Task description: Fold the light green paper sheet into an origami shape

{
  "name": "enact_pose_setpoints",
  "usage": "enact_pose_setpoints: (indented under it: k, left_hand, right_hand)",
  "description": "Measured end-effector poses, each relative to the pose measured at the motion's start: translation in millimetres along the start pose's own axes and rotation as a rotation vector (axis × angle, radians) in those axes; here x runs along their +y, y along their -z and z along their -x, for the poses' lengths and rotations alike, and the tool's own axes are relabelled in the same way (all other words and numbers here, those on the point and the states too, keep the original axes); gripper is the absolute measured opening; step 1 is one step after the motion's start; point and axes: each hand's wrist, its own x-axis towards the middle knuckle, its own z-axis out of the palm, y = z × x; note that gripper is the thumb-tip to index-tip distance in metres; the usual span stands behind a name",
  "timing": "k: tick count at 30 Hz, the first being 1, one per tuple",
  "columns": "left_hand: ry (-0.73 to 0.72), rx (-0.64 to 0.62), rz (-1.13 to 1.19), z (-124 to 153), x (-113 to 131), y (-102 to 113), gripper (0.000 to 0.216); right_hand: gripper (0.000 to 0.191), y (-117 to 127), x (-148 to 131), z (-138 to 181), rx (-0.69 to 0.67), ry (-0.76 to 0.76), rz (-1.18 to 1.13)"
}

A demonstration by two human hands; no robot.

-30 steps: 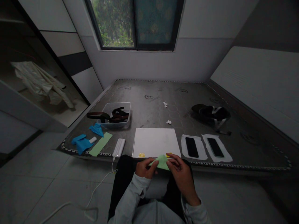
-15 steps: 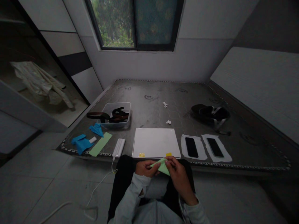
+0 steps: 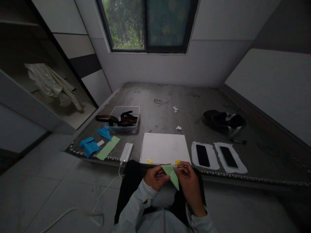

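Note:
A folded light-green paper (image 3: 173,174) with a pointed, triangular shape is held over my lap, just in front of the mattress edge. My left hand (image 3: 155,177) pinches its left side with fingers closed. My right hand (image 3: 188,176) grips its right side, fingers closed too. Just beyond my hands a white board (image 3: 165,148) lies on the grey mattress (image 3: 170,110), with two small yellow bits (image 3: 150,160) along its near edge.
Left of the board lie a white power bank (image 3: 126,152) with a cable trailing to the floor, a green paper strip (image 3: 108,147), blue folded papers (image 3: 90,146) and a clear tub of belts (image 3: 123,119). Two black phones (image 3: 202,155) on white sheets and a dark bag (image 3: 225,121) sit right.
The green paper has turned in my hands so its point now hangs downward. Both hands have shifted slightly, and the camera view has moved a little.

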Motion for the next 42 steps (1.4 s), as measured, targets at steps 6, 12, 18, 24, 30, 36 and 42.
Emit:
enact_pose_setpoints:
  k: [6, 12, 18, 24, 30, 36, 42]
  left_hand:
    - [-0.016, 0.089, 0.029, -4, -5, -3, 0.063]
    - [-0.056, 0.246, 0.013, -7, -9, -3, 0.059]
    - [-0.096, 0.29, -0.039, -6, -9, -5, 0.042]
    - [-0.164, 0.273, -0.455, 0, -3, -7, 0.045]
    - [-0.331, 0.296, -0.51, 2, -8, -1, 0.059]
    - [-0.367, 0.37, -0.411, -1, -15, 1, 0.032]
    - [-0.375, 0.336, -0.304, 1, -7, -4, 0.023]
  right_hand:
    - [0.03, 1, -2, 3, -0.11, 0.164, 0.345]
    - [0.043, 2, -1, 7, -0.294, 0.265, 0.421]
    - [0.049, 4, -5, 8, -0.336, 0.249, 0.438]
    - [0.051, -2, -3, 11, -0.302, 0.283, 0.463]
    - [0.048, -6, -9, 13, -0.21, 0.199, 0.432]
    - [0.026, -5, -8, 14, -0.094, 0.138, 0.256]
    - [0.023, -1, -11, 15, -0.157, 0.059, 0.071]
